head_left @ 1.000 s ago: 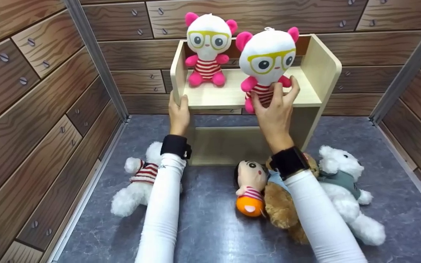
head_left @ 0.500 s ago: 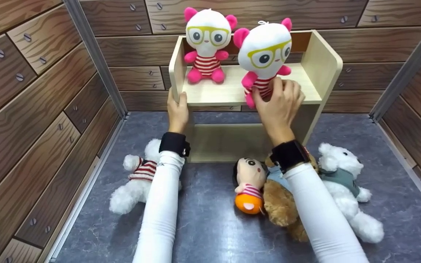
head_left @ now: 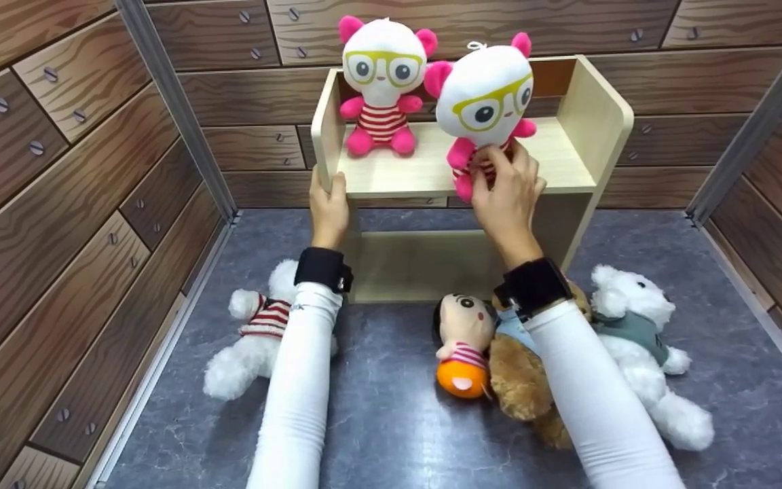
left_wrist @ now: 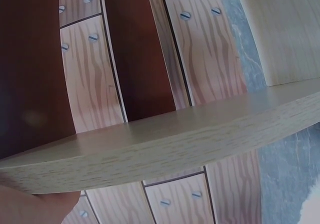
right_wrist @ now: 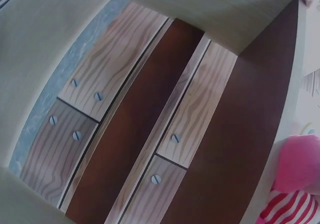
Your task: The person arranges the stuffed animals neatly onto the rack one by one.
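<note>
In the head view my right hand [head_left: 508,197] holds a panda plush [head_left: 486,95] with pink ears, yellow glasses and a striped body. Its fingers and thumb pinch the body at the front edge of the shelf's top board; whether the plush touches the board is unclear. My left hand [head_left: 329,210] grips the left side panel of the small wooden shelf [head_left: 594,122], and part of that hand [left_wrist: 40,206] shows at the corner of the left wrist view. A matching panda plush [head_left: 382,88] sits upright on the top board at the left. The right wrist view catches a pink piece of plush [right_wrist: 297,164].
On the floor lie a white plush [head_left: 248,353] in a striped top at left, a doll [head_left: 464,346] with an orange bottom, a brown plush [head_left: 520,380] partly under my right arm, and a white plush [head_left: 642,353] in green. Wood-patterned walls [head_left: 79,204] surround the floor.
The held panda plush has shifted slightly left and tilted, with my right hand moving along and its fingers changing position on the body. My left hand stays on the side panel.
</note>
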A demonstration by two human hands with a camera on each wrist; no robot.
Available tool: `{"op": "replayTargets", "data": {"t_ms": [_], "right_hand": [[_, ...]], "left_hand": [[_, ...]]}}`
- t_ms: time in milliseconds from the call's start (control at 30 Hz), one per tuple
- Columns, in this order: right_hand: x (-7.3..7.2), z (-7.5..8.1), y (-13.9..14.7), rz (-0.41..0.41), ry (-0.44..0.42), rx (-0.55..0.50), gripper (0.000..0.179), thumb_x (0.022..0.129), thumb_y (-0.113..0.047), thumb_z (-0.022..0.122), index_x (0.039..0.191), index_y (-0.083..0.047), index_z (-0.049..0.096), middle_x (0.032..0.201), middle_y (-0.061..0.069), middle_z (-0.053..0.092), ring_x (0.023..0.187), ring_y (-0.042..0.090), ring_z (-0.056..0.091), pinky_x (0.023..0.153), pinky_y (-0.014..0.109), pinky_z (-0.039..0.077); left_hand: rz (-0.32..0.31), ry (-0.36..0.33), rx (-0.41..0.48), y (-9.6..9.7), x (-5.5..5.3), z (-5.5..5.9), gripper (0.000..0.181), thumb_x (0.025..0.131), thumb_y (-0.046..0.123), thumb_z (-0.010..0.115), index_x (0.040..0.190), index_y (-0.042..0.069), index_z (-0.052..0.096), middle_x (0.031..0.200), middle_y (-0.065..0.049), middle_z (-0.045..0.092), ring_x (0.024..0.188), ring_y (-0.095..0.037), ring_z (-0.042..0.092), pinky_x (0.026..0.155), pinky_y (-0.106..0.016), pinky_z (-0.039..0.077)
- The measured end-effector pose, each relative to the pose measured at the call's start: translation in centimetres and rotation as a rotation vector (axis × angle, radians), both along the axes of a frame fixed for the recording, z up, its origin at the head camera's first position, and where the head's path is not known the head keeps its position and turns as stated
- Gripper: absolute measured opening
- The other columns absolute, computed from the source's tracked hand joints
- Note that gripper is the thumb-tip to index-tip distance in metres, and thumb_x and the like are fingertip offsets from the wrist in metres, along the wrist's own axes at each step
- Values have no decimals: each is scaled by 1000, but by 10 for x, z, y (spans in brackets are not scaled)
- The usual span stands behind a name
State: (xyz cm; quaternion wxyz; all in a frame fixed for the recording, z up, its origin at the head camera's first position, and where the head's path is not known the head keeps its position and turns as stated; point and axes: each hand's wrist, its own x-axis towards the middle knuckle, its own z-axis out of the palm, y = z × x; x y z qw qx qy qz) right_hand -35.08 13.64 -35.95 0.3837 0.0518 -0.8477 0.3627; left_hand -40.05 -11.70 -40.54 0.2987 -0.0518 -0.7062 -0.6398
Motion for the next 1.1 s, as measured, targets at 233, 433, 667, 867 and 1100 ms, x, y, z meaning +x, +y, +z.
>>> {"op": "replayTargets", "data": {"t_ms": [233, 433, 667, 867, 1100], "right_hand": [[-2, -5, 4, -31, -51, 148, 29, 98, -38, 58, 122, -28, 71, 148, 22, 42, 129, 39, 39, 95, 56, 27], [-5, -1, 5, -82, -91, 359, 40, 101, -48, 49, 136, -33, 63, 144, 30, 43, 123, 43, 43, 93, 63, 24], [-10, 13, 2, -66, -190, 425, 42, 103, -45, 44, 140, -31, 59, 140, 31, 45, 123, 44, 44, 93, 63, 27], [-15, 15, 2, -46, -205, 396, 41, 102, -40, 50, 139, -26, 60, 142, 30, 43, 123, 44, 46, 90, 58, 30], [-24, 21, 4, -44, -248, 404, 41, 101, -35, 54, 141, -26, 58, 144, 29, 41, 125, 43, 46, 91, 57, 30]], "left_hand": [[11, -6, -15, 1, -1, -1, 41, 98, 10, 47, 136, -5, 50, 123, -24, 61, 116, -30, 56, 105, -40, 41], [16, 10, -12, -3, 0, -2, 40, 98, 9, 47, 136, -5, 51, 122, -23, 61, 114, -29, 56, 106, -40, 41], [6, 19, 15, -5, 0, -3, 42, 99, 7, 47, 138, -6, 49, 131, -25, 59, 124, -32, 54, 109, -38, 39], [9, 14, 20, -3, -2, -5, 40, 98, 7, 48, 135, -7, 50, 125, -26, 61, 119, -32, 55, 108, -41, 40], [14, 19, 2, -1, -2, -2, 41, 98, 8, 48, 136, -7, 50, 126, -25, 61, 120, -32, 55, 107, -39, 41]]}}
